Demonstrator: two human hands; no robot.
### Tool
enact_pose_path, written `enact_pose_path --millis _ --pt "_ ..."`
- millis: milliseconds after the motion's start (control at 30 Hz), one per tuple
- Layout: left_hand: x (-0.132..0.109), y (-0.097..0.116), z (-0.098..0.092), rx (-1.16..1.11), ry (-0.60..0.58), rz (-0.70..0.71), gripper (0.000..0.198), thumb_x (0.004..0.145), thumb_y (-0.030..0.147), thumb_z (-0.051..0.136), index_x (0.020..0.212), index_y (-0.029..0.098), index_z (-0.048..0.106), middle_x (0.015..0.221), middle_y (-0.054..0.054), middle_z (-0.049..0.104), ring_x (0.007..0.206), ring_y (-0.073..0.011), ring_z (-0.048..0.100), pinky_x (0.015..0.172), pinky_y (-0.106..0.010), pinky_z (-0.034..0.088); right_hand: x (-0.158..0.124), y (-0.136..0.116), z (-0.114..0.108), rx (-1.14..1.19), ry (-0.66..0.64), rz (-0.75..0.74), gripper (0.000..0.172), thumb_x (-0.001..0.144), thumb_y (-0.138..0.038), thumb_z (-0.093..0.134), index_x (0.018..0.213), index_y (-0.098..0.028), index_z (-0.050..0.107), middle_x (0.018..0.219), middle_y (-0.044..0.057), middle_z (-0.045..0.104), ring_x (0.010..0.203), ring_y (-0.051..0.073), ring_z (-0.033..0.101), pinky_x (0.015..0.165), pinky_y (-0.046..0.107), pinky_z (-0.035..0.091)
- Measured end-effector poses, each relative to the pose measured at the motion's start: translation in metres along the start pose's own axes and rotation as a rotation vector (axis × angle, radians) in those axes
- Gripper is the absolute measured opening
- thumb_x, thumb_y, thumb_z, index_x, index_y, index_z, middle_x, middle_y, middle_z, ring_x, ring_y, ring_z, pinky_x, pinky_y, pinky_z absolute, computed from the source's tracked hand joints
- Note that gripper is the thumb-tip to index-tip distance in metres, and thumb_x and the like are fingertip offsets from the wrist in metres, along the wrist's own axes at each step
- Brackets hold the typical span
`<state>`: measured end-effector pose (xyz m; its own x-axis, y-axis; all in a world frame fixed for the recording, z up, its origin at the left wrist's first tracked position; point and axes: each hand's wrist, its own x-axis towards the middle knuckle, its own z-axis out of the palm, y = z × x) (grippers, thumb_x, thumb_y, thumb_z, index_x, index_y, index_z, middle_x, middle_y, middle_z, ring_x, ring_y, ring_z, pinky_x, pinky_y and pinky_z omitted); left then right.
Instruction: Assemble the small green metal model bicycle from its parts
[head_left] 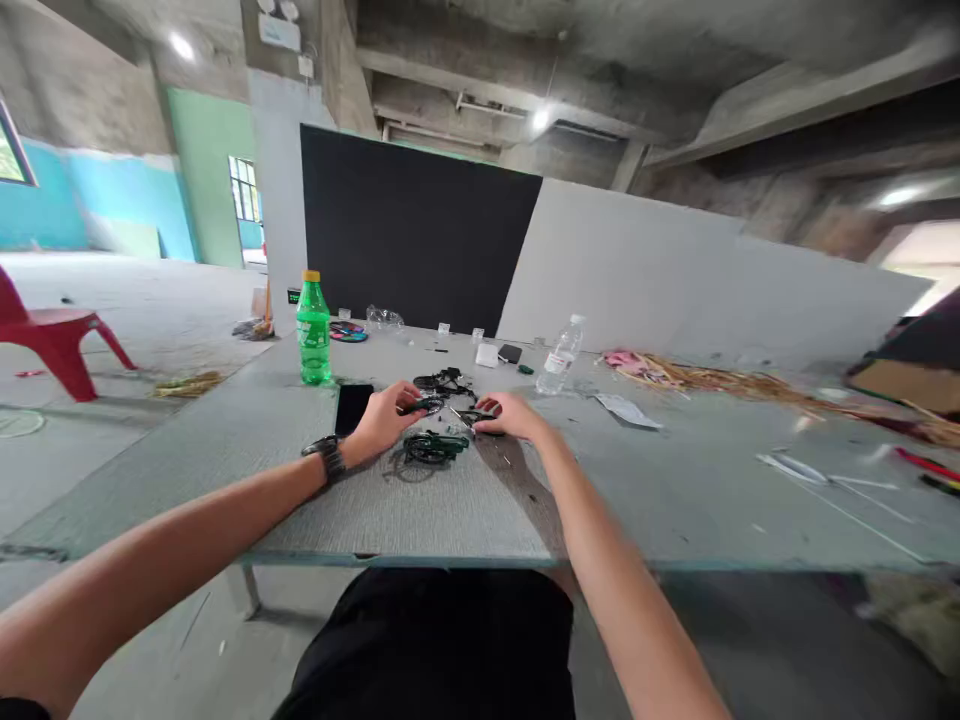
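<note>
My left hand point(386, 420), wearing a dark wristwatch, pinches a small dark green part point(430, 404) that looks like a piece of a model bicycle with a wheel. My right hand point(510, 415) is curled around a dark-handled tool point(486, 428) with a thin metal tip pointing left; its exact kind is too small to make out. Between and just below the hands stands a dark green model bicycle point(433, 448). Beyond them lies a black model part with wheels point(446, 382). Tiny loose pieces are scattered between the hands.
Left of my hand are a black phone point(352, 408) and a green bottle point(313, 335). A clear bottle point(561, 356) and a white paper point(628, 411) are to the right. Dry straw strips point(720, 382) lie along the back right. The table point(315, 530) has its front edge near my lap.
</note>
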<state>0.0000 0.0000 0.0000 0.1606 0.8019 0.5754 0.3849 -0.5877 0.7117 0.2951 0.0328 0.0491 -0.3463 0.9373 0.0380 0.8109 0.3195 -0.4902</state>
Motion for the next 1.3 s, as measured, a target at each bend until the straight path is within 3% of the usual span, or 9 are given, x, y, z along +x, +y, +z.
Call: enact_pose_path --millis 233,467,633,933,1300 --pt "0.001 0.003 0.002 -0.008 -0.004 -0.016 0.027 0.081 0.038 0.075 0.098 0.022 0.061 0.088 -0.004 0.073 0.087 -0.0218 0.07 0.078 -0.034 0.054 0.001 0.008 -0.002 -0.074 0.051 0.011 0.033 0.078 -0.02 0.076 0.109 -0.019 0.068 0.113 0.01 0.072 0.096 0.021 0.067 0.083 0.031 0.053" --pt "0.001 0.008 -0.001 -0.004 0.041 -0.047 0.027 0.078 0.037 0.078 0.095 0.02 0.064 0.086 -0.005 0.073 0.083 -0.021 0.07 0.077 -0.033 0.052 -0.002 0.01 -0.006 -0.21 0.092 0.108 0.028 0.079 -0.007 0.065 0.104 -0.017 0.07 0.105 0.01 0.074 0.091 0.02 0.068 0.078 0.028 0.05" --pt "0.003 0.009 -0.001 -0.031 0.073 -0.092 0.029 0.075 0.037 0.08 0.093 0.02 0.065 0.085 -0.005 0.074 0.082 -0.0216 0.07 0.074 -0.033 0.051 -0.003 -0.004 0.0 -0.228 0.167 0.016 0.019 0.086 -0.014 0.062 0.102 -0.019 0.071 0.109 0.009 0.073 0.098 0.021 0.066 0.083 0.03 0.048" --pt "0.003 0.01 -0.002 -0.041 0.095 -0.108 0.03 0.074 0.037 0.08 0.092 0.019 0.066 0.084 -0.005 0.073 0.08 -0.0211 0.069 0.072 -0.032 0.051 -0.004 -0.034 0.02 -0.123 0.139 -0.178 0.007 0.089 -0.021 0.064 0.092 -0.022 0.07 0.096 0.005 0.075 0.091 0.019 0.069 0.078 0.029 0.049" --pt "0.004 0.013 -0.003 -0.159 0.146 -0.206 0.033 0.073 0.037 0.079 0.095 0.018 0.062 0.078 -0.004 0.071 0.068 -0.0177 0.067 0.061 -0.028 0.052 -0.003 -0.047 0.028 -0.096 0.124 -0.234 0.008 0.092 -0.021 0.061 0.091 -0.022 0.069 0.094 0.005 0.074 0.087 0.019 0.068 0.075 0.029 0.048"
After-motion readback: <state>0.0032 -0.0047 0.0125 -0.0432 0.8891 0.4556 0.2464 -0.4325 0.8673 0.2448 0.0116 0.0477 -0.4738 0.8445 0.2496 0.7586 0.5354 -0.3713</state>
